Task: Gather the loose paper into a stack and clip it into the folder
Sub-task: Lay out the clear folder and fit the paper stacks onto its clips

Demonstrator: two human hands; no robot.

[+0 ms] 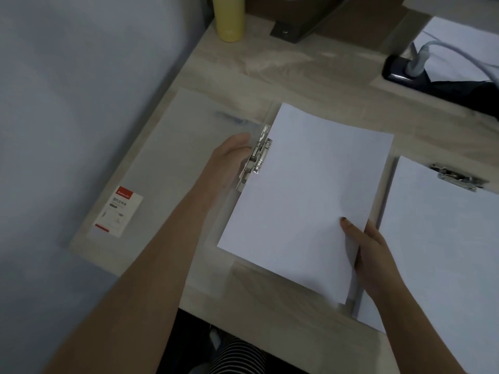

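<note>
A translucent folder (pixel 172 163) lies open on the wooden desk, its cover flap spread to the left with a red-and-white label (pixel 118 211). A stack of white paper (pixel 307 190) lies tilted on the folder's right half. The metal clip (pixel 256 157) stands along the stack's left edge with its lever raised. My left hand (pixel 229 160) rests at the clip, fingers hidden behind it. My right hand (pixel 370 252) pinches the stack's lower right edge, thumb on top.
A second clip folder (pixel 442 238) holding white paper lies at the right, its clip (pixel 459 178) at the top. A yellow bottle (pixel 229 17) stands at the back. A dark power strip (pixel 405 71) with cables sits back right. The desk's left edge runs diagonally.
</note>
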